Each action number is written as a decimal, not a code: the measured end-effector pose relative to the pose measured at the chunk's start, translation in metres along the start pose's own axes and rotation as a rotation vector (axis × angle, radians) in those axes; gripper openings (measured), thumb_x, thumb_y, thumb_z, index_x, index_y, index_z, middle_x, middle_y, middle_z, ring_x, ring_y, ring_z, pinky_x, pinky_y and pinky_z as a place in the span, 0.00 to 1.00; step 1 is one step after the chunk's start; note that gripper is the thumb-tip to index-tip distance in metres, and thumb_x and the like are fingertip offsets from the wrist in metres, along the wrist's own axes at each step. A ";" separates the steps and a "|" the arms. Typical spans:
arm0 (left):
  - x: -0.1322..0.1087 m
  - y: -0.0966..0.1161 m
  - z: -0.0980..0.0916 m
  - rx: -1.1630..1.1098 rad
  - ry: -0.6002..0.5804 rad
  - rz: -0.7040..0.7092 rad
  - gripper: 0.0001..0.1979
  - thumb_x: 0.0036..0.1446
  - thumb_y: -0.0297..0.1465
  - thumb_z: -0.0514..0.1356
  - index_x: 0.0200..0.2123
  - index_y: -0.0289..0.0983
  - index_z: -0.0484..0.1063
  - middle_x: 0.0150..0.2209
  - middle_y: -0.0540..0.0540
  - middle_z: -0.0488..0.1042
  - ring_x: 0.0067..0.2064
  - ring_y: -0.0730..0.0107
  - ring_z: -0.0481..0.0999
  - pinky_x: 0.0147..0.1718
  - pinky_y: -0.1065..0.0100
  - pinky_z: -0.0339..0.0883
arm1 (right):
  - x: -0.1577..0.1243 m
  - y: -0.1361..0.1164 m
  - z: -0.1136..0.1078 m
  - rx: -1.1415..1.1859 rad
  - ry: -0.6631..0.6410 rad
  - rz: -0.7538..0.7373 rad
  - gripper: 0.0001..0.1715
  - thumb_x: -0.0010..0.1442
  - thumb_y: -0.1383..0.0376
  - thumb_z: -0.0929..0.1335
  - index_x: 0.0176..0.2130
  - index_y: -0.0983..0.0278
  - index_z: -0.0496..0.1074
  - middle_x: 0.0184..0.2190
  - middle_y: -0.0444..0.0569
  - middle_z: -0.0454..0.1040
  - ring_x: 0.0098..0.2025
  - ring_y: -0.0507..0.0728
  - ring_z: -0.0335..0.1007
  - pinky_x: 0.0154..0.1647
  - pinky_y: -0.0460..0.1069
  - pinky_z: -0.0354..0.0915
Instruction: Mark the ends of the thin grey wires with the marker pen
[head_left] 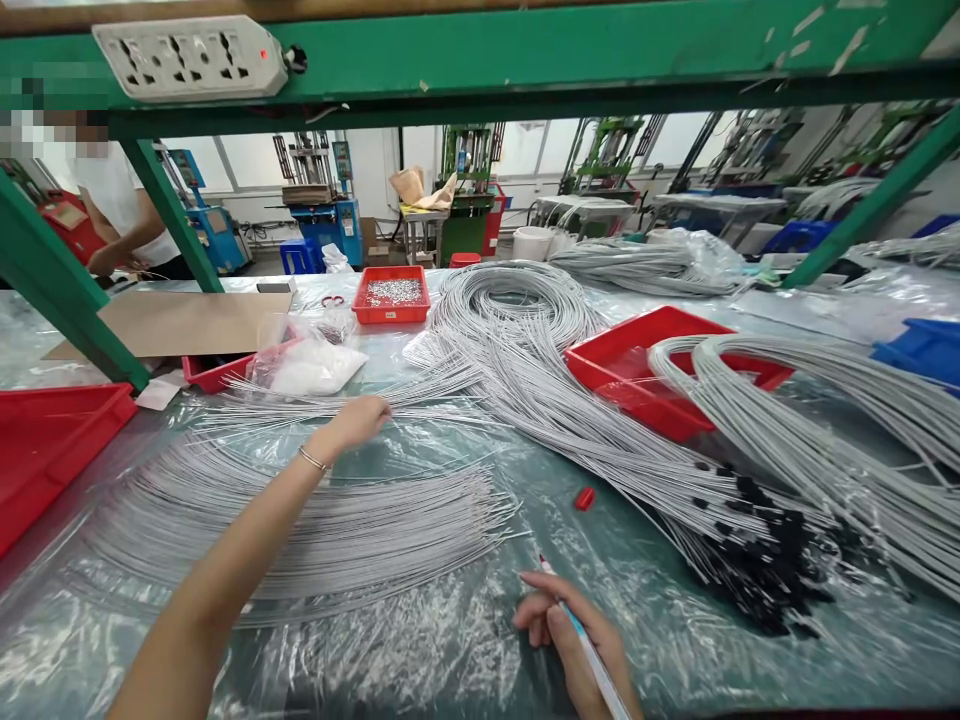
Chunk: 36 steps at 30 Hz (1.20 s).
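Observation:
My left hand (364,420) reaches across the table with its fingers closed at a loose row of thin grey cables (442,385); exactly how many strands it grips is hidden. Below that forearm, a wide fan of grey cables (390,525) lies flat, its cut ends pointing right. Between the fingers of my right hand (574,630) is a white and blue marker pen (585,640), uncapped, its red tip pointing up and away. A small red pen cap (584,498) rests on the plastic sheeting beyond the pen tip.
A large cable bundle with black ends (772,550) spreads right of centre. Red trays (675,325) stand right, left and at the back, one holding small metal parts (394,292). A green frame (525,60) with a power strip (191,58) crosses overhead. A person (127,215) works far left.

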<state>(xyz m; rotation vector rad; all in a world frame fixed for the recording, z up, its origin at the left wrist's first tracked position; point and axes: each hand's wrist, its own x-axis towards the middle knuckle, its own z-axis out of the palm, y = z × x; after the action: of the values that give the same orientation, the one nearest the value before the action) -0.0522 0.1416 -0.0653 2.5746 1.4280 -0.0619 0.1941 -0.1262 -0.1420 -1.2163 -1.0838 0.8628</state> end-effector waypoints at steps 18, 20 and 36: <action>-0.066 0.029 0.003 -0.213 -0.202 0.182 0.14 0.61 0.36 0.49 0.30 0.36 0.70 0.29 0.46 0.72 0.31 0.67 0.69 0.33 0.68 0.59 | -0.003 -0.008 -0.004 -0.048 -0.029 -0.069 0.15 0.62 0.57 0.62 0.39 0.63 0.73 0.21 0.47 0.75 0.20 0.53 0.66 0.23 0.48 0.65; -0.071 0.029 -0.002 -0.247 -0.179 0.181 0.16 0.63 0.38 0.47 0.31 0.36 0.69 0.29 0.46 0.71 0.31 0.68 0.68 0.32 0.69 0.59 | -0.003 -0.006 -0.006 -0.062 -0.060 -0.080 0.15 0.62 0.58 0.62 0.39 0.64 0.73 0.21 0.47 0.75 0.20 0.53 0.67 0.23 0.48 0.66; -0.151 0.122 -0.038 -0.366 -0.565 0.368 0.20 0.67 0.42 0.43 0.37 0.37 0.68 0.26 0.49 0.67 0.27 0.71 0.65 0.27 0.70 0.55 | 0.012 -0.045 0.036 0.374 -0.142 0.157 0.21 0.60 0.49 0.62 0.27 0.61 0.64 0.14 0.40 0.65 0.14 0.48 0.54 0.15 0.43 0.53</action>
<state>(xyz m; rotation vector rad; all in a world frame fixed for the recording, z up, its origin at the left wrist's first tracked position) -0.0317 -0.0404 0.0098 2.2188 0.6837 -0.3964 0.1614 -0.1122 -0.0956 -0.9445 -0.8948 1.2278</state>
